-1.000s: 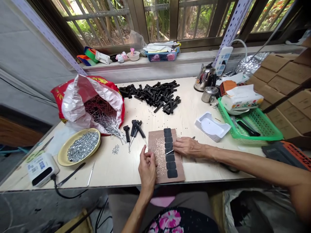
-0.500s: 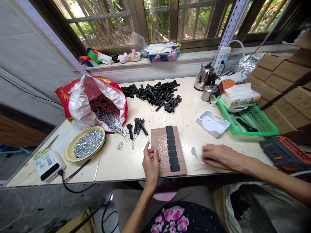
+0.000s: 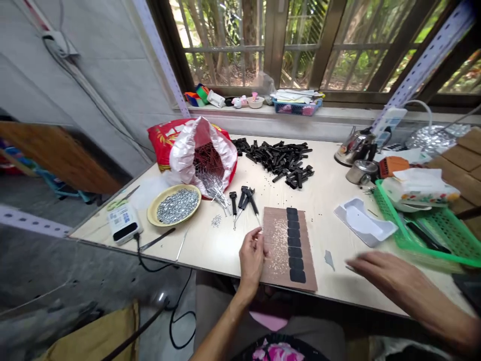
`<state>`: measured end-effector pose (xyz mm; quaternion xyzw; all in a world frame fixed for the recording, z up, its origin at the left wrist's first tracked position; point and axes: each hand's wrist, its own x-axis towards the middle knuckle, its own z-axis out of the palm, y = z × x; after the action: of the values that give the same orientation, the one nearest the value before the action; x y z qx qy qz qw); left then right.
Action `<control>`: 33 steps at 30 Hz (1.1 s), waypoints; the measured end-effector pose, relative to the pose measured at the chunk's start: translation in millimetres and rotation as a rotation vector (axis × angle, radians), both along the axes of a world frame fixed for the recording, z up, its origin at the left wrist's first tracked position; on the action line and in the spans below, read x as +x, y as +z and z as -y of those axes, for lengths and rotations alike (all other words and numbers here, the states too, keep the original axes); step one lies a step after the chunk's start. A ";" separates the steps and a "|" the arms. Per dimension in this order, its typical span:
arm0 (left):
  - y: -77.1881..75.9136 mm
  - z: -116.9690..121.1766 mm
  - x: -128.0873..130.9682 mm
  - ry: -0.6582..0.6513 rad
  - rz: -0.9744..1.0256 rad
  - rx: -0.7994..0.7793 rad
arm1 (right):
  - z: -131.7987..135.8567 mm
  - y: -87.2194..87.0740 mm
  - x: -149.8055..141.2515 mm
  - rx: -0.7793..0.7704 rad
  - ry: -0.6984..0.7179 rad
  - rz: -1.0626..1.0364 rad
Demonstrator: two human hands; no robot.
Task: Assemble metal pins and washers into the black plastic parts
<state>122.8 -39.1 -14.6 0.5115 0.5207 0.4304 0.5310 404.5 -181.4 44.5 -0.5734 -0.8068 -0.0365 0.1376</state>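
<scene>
The yellow bowl (image 3: pixel 174 204) holds small silvery pieces; the red bag (image 3: pixel 165 145) beside it gapes over reddish and silvery rods (image 3: pixel 214 188). The green basket (image 3: pixel 409 245) carries a black-handled tool (image 3: pixel 428 238). The left hand's (image 3: pixel 252 259) fingers curl at the left edge of the brown board (image 3: pixel 310 253); the right hand (image 3: pixel 387 273) blurs over the worktop (image 3: pixel 225 250). Neither grip can be told.

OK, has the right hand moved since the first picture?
Yes, to the right: the right hand was at the black pads on the brown board; now it is off the board, beyond the grey scrap.
</scene>
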 end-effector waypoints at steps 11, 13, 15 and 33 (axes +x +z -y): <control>-12.0 -65.9 -122.7 0.212 -0.849 0.410 | -263.9 -40.2 -128.9 0.103 0.760 0.346; -13.9 -66.8 -124.1 0.147 -0.911 0.416 | -271.5 -45.2 -130.4 0.082 0.813 0.336; -13.0 -67.8 -122.0 0.096 -0.982 0.407 | -275.2 -45.5 -130.8 0.069 0.886 0.350; 7.3 -76.9 -105.4 0.119 -0.239 0.105 | -202.6 10.4 -170.7 -0.002 0.346 -0.571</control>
<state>17.3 37.8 -7.4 0.5544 0.5863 0.4238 0.4114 233.7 21.2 55.0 -0.4151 -0.8211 0.1505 0.3619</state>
